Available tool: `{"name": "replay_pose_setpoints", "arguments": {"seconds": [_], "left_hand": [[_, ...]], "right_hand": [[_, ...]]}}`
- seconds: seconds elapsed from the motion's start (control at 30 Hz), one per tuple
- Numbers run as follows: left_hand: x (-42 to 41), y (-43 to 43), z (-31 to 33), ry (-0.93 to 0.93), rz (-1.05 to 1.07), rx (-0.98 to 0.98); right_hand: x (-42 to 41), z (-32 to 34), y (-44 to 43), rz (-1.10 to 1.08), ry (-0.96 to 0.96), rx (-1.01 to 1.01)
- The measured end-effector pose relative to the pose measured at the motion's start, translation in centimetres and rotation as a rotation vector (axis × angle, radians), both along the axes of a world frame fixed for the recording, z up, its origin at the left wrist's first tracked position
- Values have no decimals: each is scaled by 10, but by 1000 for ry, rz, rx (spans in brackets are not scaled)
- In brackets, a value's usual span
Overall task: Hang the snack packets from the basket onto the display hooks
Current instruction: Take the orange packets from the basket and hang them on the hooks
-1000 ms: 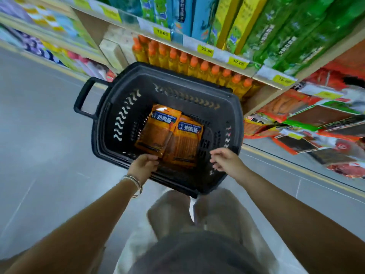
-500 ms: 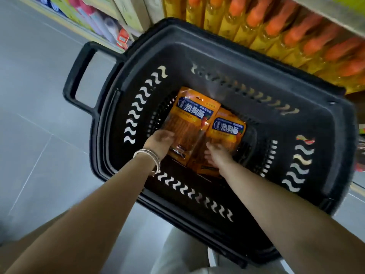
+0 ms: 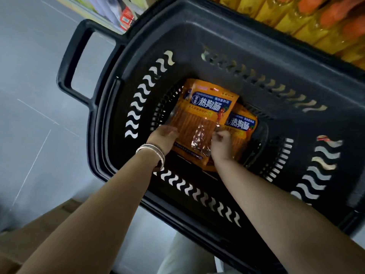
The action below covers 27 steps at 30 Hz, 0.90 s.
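The black basket (image 3: 256,46) fills the view, close beside a row of orange-capped bottles (image 3: 296,14); two orange snack packets lie on its bottom, the upper packet (image 3: 199,113) overlapping the lower packet (image 3: 242,123). The likely trouble: the glossy film may slip from an edge-only hold, or the lower packet may drag up with the upper one and drop back; no display hooks show here. Both forearms reach steeply down into the basket; the left hand (image 3: 164,138), bangles (image 3: 154,153) at its wrist, curls round the upper packet's left edge; the right hand (image 3: 222,144) has its fingers (image 3: 218,134) bent tight, seemingly pinching its right edge.
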<state>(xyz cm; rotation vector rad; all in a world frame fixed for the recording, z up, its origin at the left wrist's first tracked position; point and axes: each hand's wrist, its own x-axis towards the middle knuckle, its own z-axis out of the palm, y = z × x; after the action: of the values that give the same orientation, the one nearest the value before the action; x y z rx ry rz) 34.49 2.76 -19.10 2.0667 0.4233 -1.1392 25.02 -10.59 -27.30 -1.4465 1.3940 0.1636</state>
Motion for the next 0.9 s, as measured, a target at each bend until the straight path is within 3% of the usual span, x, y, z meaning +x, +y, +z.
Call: {"name": "replay_pose_setpoints", "arguments": {"seconds": [0.2, 0.33, 0.43, 0.63, 0.8, 0.9], "left_hand": [[0, -2, 1, 70, -33, 26], [2, -6, 2, 301, 109, -108], [7, -7, 3, 378, -1, -133], [2, 1, -10, 258, -2, -45], [2, 3, -17, 183, -29, -69], [0, -2, -13, 229, -45, -82]], "right_hand": [[-21, 55, -30, -276, -133, 135], [-24, 62, -39, -229, -173, 436], [-24, 49, -37, -108, -168, 551], [-52, -10, -54, -183, 107, 237], [-63, -43, -61, -132, 206, 268], [-62, -55, -54, -45, 223, 187]]}}
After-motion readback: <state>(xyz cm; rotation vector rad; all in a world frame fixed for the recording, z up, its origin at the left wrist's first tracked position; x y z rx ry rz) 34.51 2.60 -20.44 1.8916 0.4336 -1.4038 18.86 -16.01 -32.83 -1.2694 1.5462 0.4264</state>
